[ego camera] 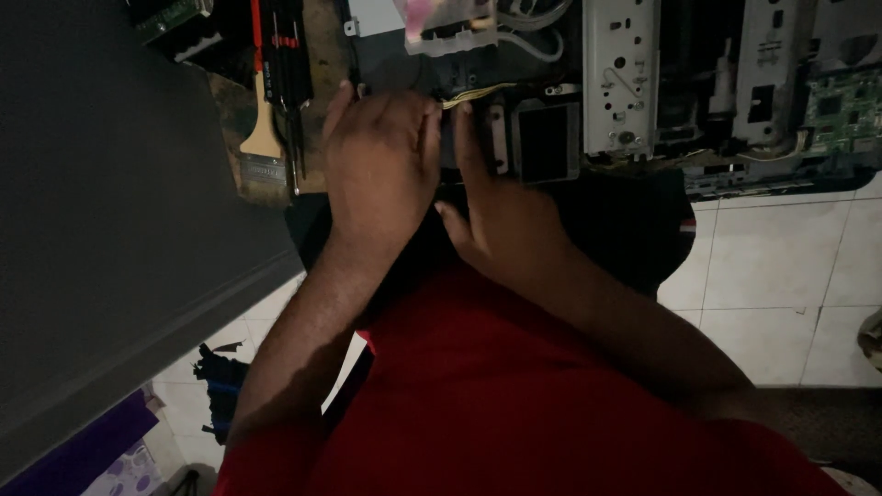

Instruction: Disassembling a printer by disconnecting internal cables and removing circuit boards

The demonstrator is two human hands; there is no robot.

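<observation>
Red shirt (514, 404) fills my near view. Beyond it sits the opened machine (643, 83), both my hands at its front edge. Left hand (381, 161) rests knuckles-up, grip unclear to me. Right hand (501, 220) points a finger at the yellow wires (473, 95). Paintbrush (262, 147) lies left.

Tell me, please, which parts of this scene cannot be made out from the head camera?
- Left hand: its back hides the fingertips and whatever they press.
- Right hand: grip unclear in the dim light.
- Opened machine: cut off by the top edge.
- Paintbrush: handle top lost among dark tools.
</observation>
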